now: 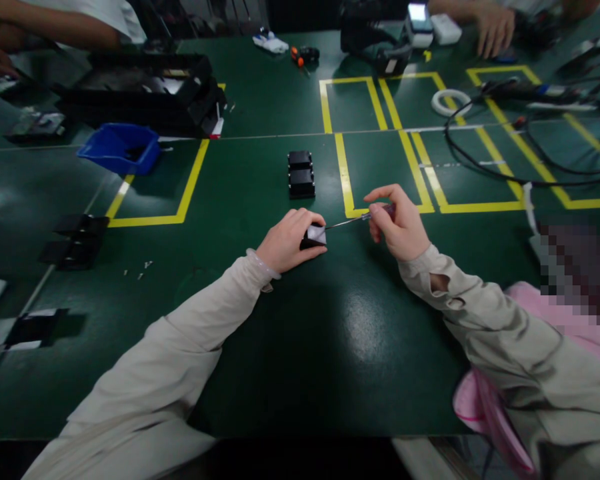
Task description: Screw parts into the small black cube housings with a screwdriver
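Observation:
My left hand (pixel 293 240) is closed around a small black block (pixel 314 236) with a shiny face, pressing it on the green table. In my right hand (pixel 399 223) is a thin screwdriver (pixel 353 220), its handle pinched between thumb and fingers. The shaft points left, and its tip reaches the side of the block; whether it sits in a screw cannot be made out. Just beyond my left hand stands a pair of joined black blocks (pixel 301 175). Several small screws (pixel 141 270) lie loose to the left of my sleeve.
Further left are more black blocks (pixel 75 241) and a blue bin (pixel 123 148). Behind it stands a long black housing (pixel 145 93). Black cables (pixel 505 175) and a white tape roll (pixel 451 103) lie at right. Pink cloth (pixel 485 407) is by my right sleeve. Co-workers' hands show across the table.

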The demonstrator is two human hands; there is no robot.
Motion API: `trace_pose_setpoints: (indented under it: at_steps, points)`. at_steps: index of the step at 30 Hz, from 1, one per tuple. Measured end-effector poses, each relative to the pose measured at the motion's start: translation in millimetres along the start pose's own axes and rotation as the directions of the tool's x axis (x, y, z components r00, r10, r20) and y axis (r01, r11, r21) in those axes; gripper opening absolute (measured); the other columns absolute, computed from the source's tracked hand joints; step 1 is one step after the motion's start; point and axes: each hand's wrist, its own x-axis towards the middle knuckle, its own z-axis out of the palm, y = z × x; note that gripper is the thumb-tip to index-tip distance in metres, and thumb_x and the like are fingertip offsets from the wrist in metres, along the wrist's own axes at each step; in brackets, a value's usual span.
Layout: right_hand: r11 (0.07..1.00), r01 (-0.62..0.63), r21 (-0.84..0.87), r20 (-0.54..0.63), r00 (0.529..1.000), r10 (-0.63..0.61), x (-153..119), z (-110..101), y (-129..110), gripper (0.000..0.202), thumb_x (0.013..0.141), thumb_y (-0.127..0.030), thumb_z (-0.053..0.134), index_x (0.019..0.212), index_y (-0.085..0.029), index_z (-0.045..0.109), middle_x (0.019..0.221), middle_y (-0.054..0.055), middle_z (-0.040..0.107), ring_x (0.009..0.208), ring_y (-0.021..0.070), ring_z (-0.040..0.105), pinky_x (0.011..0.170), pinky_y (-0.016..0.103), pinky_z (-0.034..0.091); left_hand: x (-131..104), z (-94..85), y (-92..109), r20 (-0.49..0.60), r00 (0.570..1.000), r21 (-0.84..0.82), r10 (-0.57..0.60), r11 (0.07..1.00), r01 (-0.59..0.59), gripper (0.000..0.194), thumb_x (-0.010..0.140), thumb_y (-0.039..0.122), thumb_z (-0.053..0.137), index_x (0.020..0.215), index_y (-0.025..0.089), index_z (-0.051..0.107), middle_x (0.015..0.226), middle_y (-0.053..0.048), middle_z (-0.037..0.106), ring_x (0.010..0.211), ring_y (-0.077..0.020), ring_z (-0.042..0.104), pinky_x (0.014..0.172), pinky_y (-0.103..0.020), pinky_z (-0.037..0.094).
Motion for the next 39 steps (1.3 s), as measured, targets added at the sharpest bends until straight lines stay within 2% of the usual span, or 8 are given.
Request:
trace_pose_setpoints:
  at_steps: [3, 7, 13, 19, 25, 30, 36, 39]
  points:
    - [1.0, 0.003, -0.018, 0.001, 1.0, -0.003, 0.2, -0.3, -0.1, 0.026, 0.088, -0.048, 0.058, 0.095, -0.023, 0.052, 0.046, -0.009, 0.048, 0.037, 0.0092, 0.045, 0.037, 0.025, 0.034, 0.0, -0.1, -0.3, -0.001, 1.0, 0.001, -0.001, 1.0, 0.001, 0.036, 0.083, 0.033, 0.068, 0.111, 0.017, 0.051, 0.108, -0.008, 0.059, 0.097, -0.0227, 0.054, 0.082, -0.034, 0.045]
    - [1.0, -0.017, -0.022, 0.003, 1.0, 0.017, -0.5, -0.7, 1.5, 0.029, 0.09, -0.051, 0.054, 0.083, -0.023, 0.054, 0.04, -0.01, 0.038, 0.032, 0.0083, 0.041, 0.034, 0.024, 0.029, 0.2, 0.0, -0.1, 0.002, 1.0, -0.001, -0.008, 1.0, 0.008, 0.037, 0.083, 0.032, 0.069, 0.111, 0.017, 0.051, 0.108, -0.007, 0.059, 0.097, -0.0226, 0.053, 0.082, -0.035, 0.045]
    - [1.0, 0.01, 0.001, 0.007, 1.0, -0.01, -0.2, -0.4, 0.8, 0.025, 0.088, -0.046, 0.059, 0.097, -0.024, 0.052, 0.046, -0.009, 0.048, 0.036, 0.0086, 0.045, 0.037, 0.024, 0.034, 0.5, -0.1, 0.4, 0.005, 1.0, -0.007, -0.011, 1.0, 0.011, 0.036, 0.083, 0.033, 0.069, 0.11, 0.017, 0.051, 0.108, -0.007, 0.06, 0.098, -0.0224, 0.053, 0.084, -0.035, 0.045]
    - [1.0, -0.017, -0.02, 0.011, 1.0, 0.017, -0.3, -0.7, 1.2, 0.026, 0.091, -0.048, 0.055, 0.083, -0.023, 0.054, 0.039, -0.011, 0.037, 0.031, 0.0078, 0.041, 0.033, 0.023, 0.028, 0.1, 0.1, 0.1, 0.002, 1.0, -0.005, -0.009, 1.0, 0.009, 0.037, 0.083, 0.033, 0.069, 0.111, 0.017, 0.05, 0.109, -0.007, 0.059, 0.098, -0.0222, 0.053, 0.084, -0.035, 0.045]
    - [1.0, 0.004, 0.003, 0.006, 1.0, -0.004, -0.5, -0.3, -0.4, 0.026, 0.088, -0.047, 0.06, 0.096, -0.024, 0.052, 0.046, -0.01, 0.047, 0.035, 0.0084, 0.044, 0.035, 0.024, 0.032, 0.4, 0.0, -0.1, 0.005, 1.0, -0.006, -0.009, 1.0, 0.009, 0.037, 0.084, 0.034, 0.068, 0.111, 0.017, 0.05, 0.109, -0.008, 0.059, 0.098, -0.0224, 0.054, 0.083, -0.035, 0.046]
    - [1.0, -0.023, -0.01, 0.012, 1.0, 0.023, -1.0, 0.3, -0.1, 0.028, 0.089, -0.052, 0.055, 0.084, -0.024, 0.053, 0.04, -0.01, 0.038, 0.031, 0.0087, 0.041, 0.033, 0.025, 0.028, 0.4, 0.0, -0.2, 0.006, 1.0, -0.01, -0.008, 1.0, 0.008, 0.037, 0.083, 0.033, 0.068, 0.111, 0.018, 0.05, 0.109, -0.008, 0.059, 0.098, -0.0227, 0.054, 0.084, -0.035, 0.046]
    - [1.0, -0.005, 0.018, -0.008, 1.0, 0.005, -1.2, 1.2, 0.0, 0.027, 0.087, -0.049, 0.06, 0.099, -0.027, 0.05, 0.045, -0.01, 0.045, 0.035, 0.01, 0.043, 0.034, 0.026, 0.031, 0.8, -0.5, 0.5, 0.011, 1.0, -0.012, -0.015, 1.0, 0.015, 0.037, 0.083, 0.034, 0.068, 0.111, 0.018, 0.05, 0.11, -0.008, 0.059, 0.099, -0.0231, 0.054, 0.085, -0.036, 0.045]
    - [1.0, -0.021, 0.0, -0.003, 1.0, 0.021, -0.9, 0.9, 0.4, 0.027, 0.088, -0.051, 0.057, 0.089, -0.025, 0.052, 0.043, -0.01, 0.041, 0.033, 0.0093, 0.042, 0.034, 0.026, 0.03, 0.5, -0.3, 0.2, 0.013, 1.0, -0.007, -0.017, 1.0, 0.017, 0.036, 0.084, 0.035, 0.067, 0.111, 0.018, 0.05, 0.109, -0.008, 0.059, 0.099, -0.0231, 0.054, 0.085, -0.035, 0.045]
